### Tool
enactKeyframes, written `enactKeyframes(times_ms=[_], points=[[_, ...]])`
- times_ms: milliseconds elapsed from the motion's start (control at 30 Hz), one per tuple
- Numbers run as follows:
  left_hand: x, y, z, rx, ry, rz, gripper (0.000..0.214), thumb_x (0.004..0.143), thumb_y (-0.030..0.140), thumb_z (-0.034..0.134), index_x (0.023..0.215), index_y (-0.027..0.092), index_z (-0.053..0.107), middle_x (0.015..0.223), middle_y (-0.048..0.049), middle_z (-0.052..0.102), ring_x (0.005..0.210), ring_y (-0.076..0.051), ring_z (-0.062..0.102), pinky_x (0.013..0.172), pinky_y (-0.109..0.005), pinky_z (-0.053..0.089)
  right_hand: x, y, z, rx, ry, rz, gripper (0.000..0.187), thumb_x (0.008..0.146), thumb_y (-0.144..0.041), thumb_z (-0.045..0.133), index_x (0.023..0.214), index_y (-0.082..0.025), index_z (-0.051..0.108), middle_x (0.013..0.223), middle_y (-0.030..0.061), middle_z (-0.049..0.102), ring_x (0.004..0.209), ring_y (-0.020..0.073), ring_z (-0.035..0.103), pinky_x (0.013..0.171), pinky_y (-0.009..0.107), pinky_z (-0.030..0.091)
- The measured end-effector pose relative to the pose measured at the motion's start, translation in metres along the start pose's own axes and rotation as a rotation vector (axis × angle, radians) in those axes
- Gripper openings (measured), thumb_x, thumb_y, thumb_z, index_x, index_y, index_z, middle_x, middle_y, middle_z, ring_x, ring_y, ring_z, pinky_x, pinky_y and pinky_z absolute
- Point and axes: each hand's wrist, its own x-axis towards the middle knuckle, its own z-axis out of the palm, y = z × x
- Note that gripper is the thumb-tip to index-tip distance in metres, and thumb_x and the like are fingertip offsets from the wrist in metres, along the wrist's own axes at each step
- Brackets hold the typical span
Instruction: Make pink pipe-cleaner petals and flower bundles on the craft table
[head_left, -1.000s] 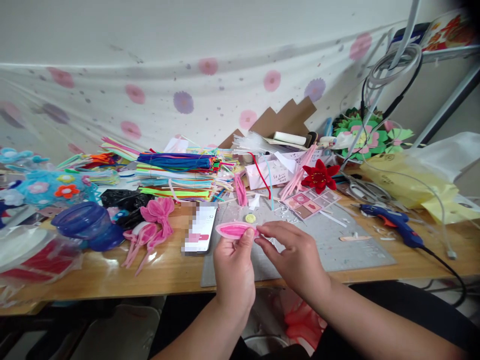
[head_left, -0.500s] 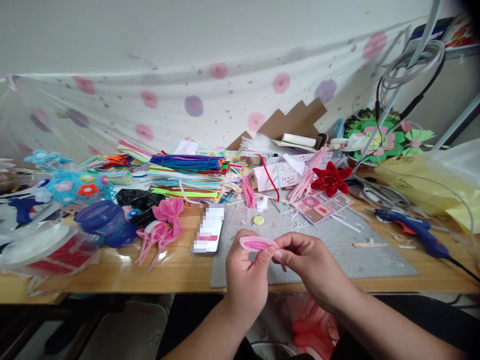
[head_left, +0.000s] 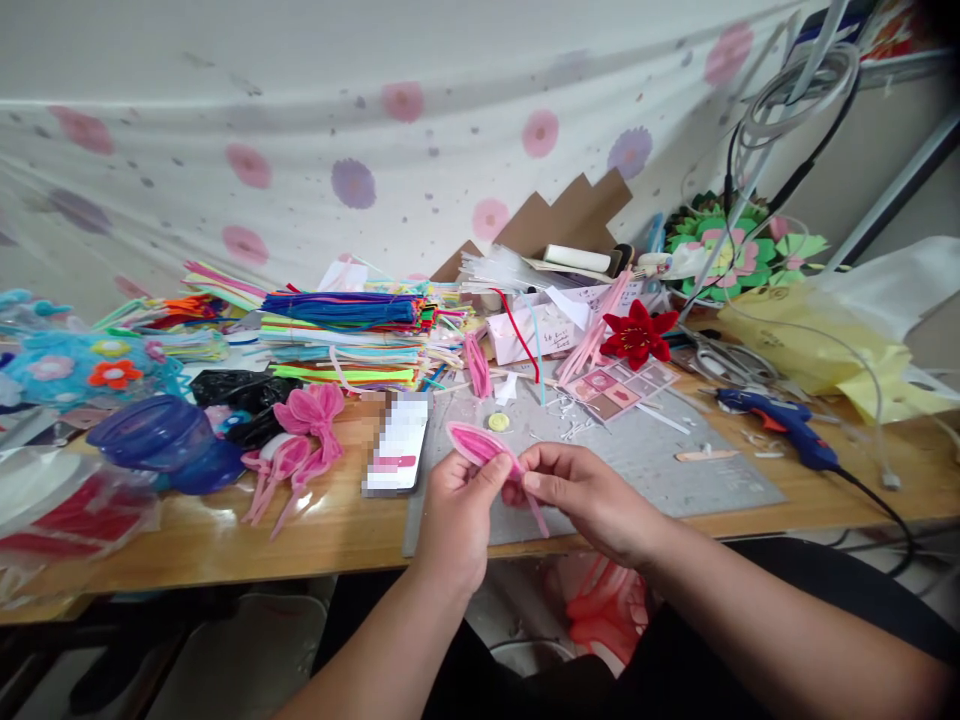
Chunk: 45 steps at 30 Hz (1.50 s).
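Both my hands hold one pink petal (head_left: 480,444) made of pipe cleaner, just above the near edge of the grey cutting mat (head_left: 660,470). My left hand (head_left: 454,515) pinches the petal's lower part between thumb and fingers. My right hand (head_left: 581,495) is closed on the petal's pink stem, which sticks down past my fingers. More finished pink petals (head_left: 300,450) lie on the wooden table (head_left: 225,545) to the left, beside a phone (head_left: 396,458).
A big pile of coloured pipe cleaners (head_left: 345,335) fills the back of the table. A blue glue gun (head_left: 780,425) with its cable lies at the right. A red flower (head_left: 636,335), a blue bowl (head_left: 161,445) and yellow bags (head_left: 817,350) stand around.
The petal has tilted from lying level to pointing up and left. My right hand has slid down onto its stem, and both hands have come a little nearer to me.
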Motion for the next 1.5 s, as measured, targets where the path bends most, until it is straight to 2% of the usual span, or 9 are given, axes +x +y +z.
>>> enactKeyframes(times_ms=[133,233,433,700,833,967,1233,1400,1500], points=[[0.004,-0.008,0.002,-0.070,0.157,0.009,0.015,0.071,0.026,0.070,0.074,0.013,0.063,0.069,0.0006,0.062,0.068,-0.010,0.054,0.068,-0.022,0.042,0.002,-0.001,-0.001,-0.777,0.305,-0.411,0.024,0.078,-0.036,0.062,0.090,-0.016,0.058,0.085,0.0063,0.062,0.080,0.0184,0.057,0.072,0.032,0.044],[0.004,-0.011,0.007,-0.111,0.202,0.004,0.016,0.071,0.026,0.071,0.078,0.014,0.064,0.071,0.0001,0.065,0.069,-0.011,0.056,0.069,-0.022,0.043,0.004,0.003,0.005,-1.209,0.398,-0.559,0.016,0.077,-0.030,0.063,0.084,-0.015,0.059,0.082,0.0075,0.061,0.077,0.0207,0.056,0.065,0.031,0.043],[0.003,-0.014,0.013,-0.094,0.262,0.028,0.016,0.071,0.026,0.070,0.080,0.015,0.065,0.073,0.0004,0.066,0.071,-0.011,0.057,0.069,-0.021,0.043,0.011,0.009,0.011,-1.529,0.473,-0.667,0.013,0.083,-0.022,0.053,0.070,-0.018,0.055,0.069,0.0033,0.058,0.065,0.0186,0.050,0.056,0.030,0.034],[0.000,-0.008,0.009,-0.072,0.187,0.071,0.014,0.074,0.026,0.067,0.080,0.014,0.063,0.075,0.0007,0.064,0.073,-0.011,0.054,0.073,-0.023,0.043,0.005,0.003,0.011,-1.389,0.318,-0.660,0.021,0.089,-0.017,0.044,0.077,-0.016,0.061,0.079,0.0086,0.064,0.072,0.0186,0.053,0.065,0.031,0.039],[-0.002,-0.005,0.008,-0.058,0.123,0.081,0.013,0.076,0.026,0.066,0.079,0.015,0.062,0.074,0.0012,0.062,0.074,-0.011,0.053,0.075,-0.024,0.042,0.003,0.002,0.010,-1.105,0.305,-0.623,0.019,0.089,-0.019,0.046,0.081,-0.017,0.063,0.080,0.0081,0.065,0.075,0.0182,0.056,0.067,0.030,0.042],[-0.003,-0.003,0.006,-0.060,0.055,0.064,0.013,0.077,0.027,0.065,0.076,0.015,0.061,0.073,0.0009,0.062,0.074,-0.011,0.052,0.074,-0.024,0.041,0.004,-0.002,0.003,-0.708,0.238,-0.465,0.014,0.084,-0.027,0.057,0.075,-0.018,0.062,0.069,0.0026,0.061,0.065,0.0137,0.055,0.061,0.026,0.042],[-0.001,0.008,-0.003,0.017,-0.144,0.013,0.014,0.075,0.026,0.067,0.071,0.014,0.062,0.067,0.0016,0.058,0.067,-0.010,0.048,0.068,-0.022,0.039,0.002,-0.002,0.003,-0.117,0.076,-0.109,0.032,0.071,-0.045,0.068,0.065,-0.016,0.057,0.059,-0.0020,0.055,0.057,0.0102,0.048,0.057,0.024,0.038],[0.000,0.015,-0.008,0.150,-0.180,-0.011,0.015,0.076,0.029,0.064,0.073,0.015,0.063,0.069,-0.0002,0.061,0.069,-0.013,0.052,0.068,-0.024,0.041,0.000,-0.008,-0.002,-0.313,-0.012,-0.186,0.028,0.073,-0.043,0.067,0.073,-0.016,0.060,0.070,0.0011,0.060,0.066,0.0126,0.052,0.065,0.026,0.041],[-0.001,0.021,-0.010,0.318,-0.285,-0.020,0.014,0.077,0.027,0.062,0.084,0.016,0.066,0.081,-0.0033,0.065,0.079,-0.018,0.056,0.075,-0.028,0.043,-0.001,-0.020,-0.007,-0.436,-0.010,-0.278,0.026,0.072,-0.040,0.069,0.084,-0.017,0.063,0.083,0.0043,0.062,0.077,0.0159,0.055,0.071,0.028,0.043]])
